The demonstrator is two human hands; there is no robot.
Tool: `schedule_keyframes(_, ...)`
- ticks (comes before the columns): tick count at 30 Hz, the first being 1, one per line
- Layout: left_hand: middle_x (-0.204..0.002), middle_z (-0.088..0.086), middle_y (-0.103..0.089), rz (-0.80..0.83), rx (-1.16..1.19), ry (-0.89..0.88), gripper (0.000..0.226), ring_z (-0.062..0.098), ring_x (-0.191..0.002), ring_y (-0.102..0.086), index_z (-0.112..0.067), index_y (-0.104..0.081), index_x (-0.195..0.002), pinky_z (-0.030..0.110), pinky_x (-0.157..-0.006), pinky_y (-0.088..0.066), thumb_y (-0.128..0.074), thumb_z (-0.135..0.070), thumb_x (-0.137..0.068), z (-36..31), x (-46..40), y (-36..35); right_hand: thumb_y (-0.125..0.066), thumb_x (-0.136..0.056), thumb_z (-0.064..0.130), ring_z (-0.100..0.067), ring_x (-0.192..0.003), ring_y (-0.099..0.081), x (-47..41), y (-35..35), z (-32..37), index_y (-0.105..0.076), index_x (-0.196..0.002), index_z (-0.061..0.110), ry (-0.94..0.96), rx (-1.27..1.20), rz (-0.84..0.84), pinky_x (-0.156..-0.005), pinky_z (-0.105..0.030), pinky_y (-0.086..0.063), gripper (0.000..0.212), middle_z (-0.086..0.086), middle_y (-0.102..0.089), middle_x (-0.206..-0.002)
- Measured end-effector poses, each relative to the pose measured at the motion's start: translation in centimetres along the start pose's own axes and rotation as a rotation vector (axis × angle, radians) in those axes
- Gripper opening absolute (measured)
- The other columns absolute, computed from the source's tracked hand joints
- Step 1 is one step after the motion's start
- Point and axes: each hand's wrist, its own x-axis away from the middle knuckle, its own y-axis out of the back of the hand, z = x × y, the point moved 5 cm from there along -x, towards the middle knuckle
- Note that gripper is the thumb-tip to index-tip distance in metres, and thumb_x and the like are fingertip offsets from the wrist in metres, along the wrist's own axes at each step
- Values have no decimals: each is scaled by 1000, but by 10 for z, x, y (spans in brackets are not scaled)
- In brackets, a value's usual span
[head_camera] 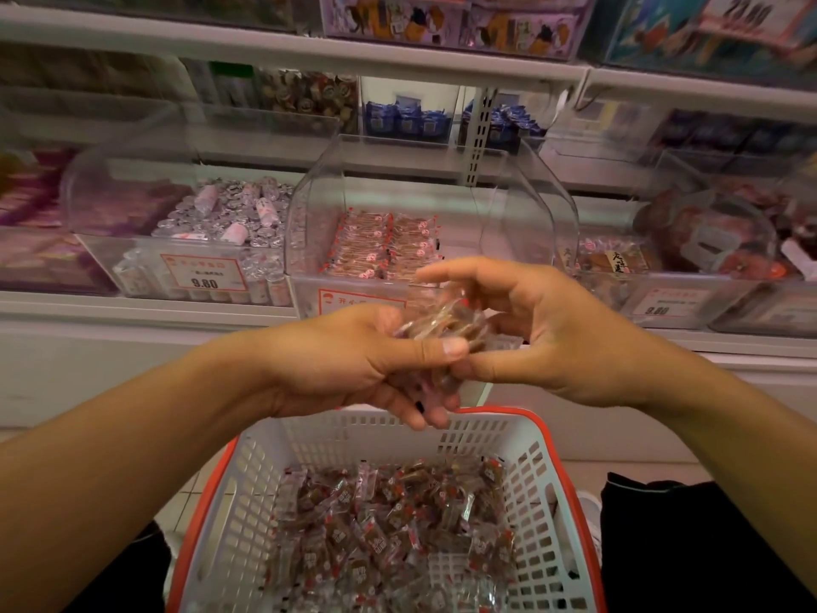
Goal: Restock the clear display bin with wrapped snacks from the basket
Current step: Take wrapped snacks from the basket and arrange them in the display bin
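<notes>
Shop aisle, white shelving [146, 314] running across the view. The left hand [353, 360] is gripping a stack of snacks [446, 323] between thumb and curled fingers, above the basket [247, 480]; the right hand [544, 334] is cupping the stack's far side, thumb touching it low, forefinger arching free over the top. The basket, white lattice with red rim, is sitting on a tiled floor [201, 491], its bottom covered with loose wrapped snacks. The clear bin [309, 241] is standing on the shelf behind the hands, holding two neat rows at its left, its right part bare. Neighbouring bins are flanking it, price tags [203, 272] reading 9.80; boxed goods [442, 19] are lining the upper shelf.
</notes>
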Motion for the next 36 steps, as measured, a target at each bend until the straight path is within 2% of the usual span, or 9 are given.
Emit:
schedule_keyframes(4, -77, 8, -65, -220, 101, -127, 49, 14, -57, -55, -22, -72, -90, 23, -49, -47, -53, -66, -82, -11, -4, 7, -78, -81, 4, -22, -96, -70, -2, 2, 3, -63, -119, 17, 62, -45, -178, -90, -39, -57, 43, -3, -70, -103)
schedule_keyframes(9, -68, 5, -50, -559, 262, -216, 49, 13, -53, -40, -12, -60, -101, 27, -49, -34, -34, -54, -100, -11, -13, 7, -78, -83, 17, -7, -99, -60, -9, 3, 15, -63, -121, 21, 103, 354, -283, -90, -25, -50, 42, 6, -63, -109)
schedule_keyframes(13, -83, 20, -58, -588, -61, -219, 64, 24, -69, -49, -11, -60, -108, 34, -61, -40, -29, -66, -93, -37, -19, 17, -72, -78, 37, -8, -89, -57, -25, 21, 36, -64, -116, 25, 109, 708, -136, -80, -20, -46, 41, 10, -63, -100)
schedule_keyframes(15, -85, 9, -66, -635, -238, -266, 67, 18, -72, -59, -17, -60, -114, 37, -70, -46, -28, -69, -85, -52, -19, 31, -70, -73, 45, -6, -84, -58, -43, 40, 40, -65, -109, 26, 75, 734, -122, -75, -19, -47, 41, 13, -63, -95)
schedule_keyframes(18, -96, -7, -63, -809, -852, -423, 40, 1, -82, -59, -25, -48, -128, 31, -73, -48, -35, -49, -98, -70, -14, 58, -76, -73, 45, -5, -79, -56, -95, 69, 19, -63, -99, 25, -72, 828, -65, -66, -22, -44, 36, 13, -61, -87)
schedule_keyframes(22, -126, 5, -54, -786, -1373, -192, 38, 23, -114, -51, -17, -47, -130, 43, -96, -45, -40, -39, -99, -50, -26, 86, -79, -80, 30, -19, -80, -61, -169, 91, -54, -61, -92, 16, -346, 1105, 112, -62, -30, -46, 26, -2, -64, -88)
schedule_keyframes(28, -122, 6, -54, -772, -1407, -147, 36, 26, -108, -53, -20, -46, -120, 42, -82, -45, -29, -43, -97, -43, -30, 90, -82, -76, 37, -23, -74, -63, -223, 91, -125, -62, -65, 16, -559, 1266, 302, -66, -30, -51, 31, -3, -65, -76)
schedule_keyframes(31, -119, 5, -55, -766, -1410, -162, 33, 26, -106, -53, -21, -45, -117, 40, -77, -42, -27, -42, -98, -40, -29, 89, -81, -77, 39, -25, -75, -61, -230, 90, -135, -57, -67, 15, -538, 1315, 302, -67, -31, -50, 35, -2, -59, -74)
schedule_keyframes(36, -120, 4, -55, -755, -1423, -133, 35, 26, -106, -53, -22, -44, -121, 38, -76, -40, -27, -40, -96, -40, -31, 90, -77, -79, 16, -20, -63, -54, -229, 89, -139, -61, -85, 12, -487, 1408, 197, -51, -25, -40, 18, -2, -53, -72)
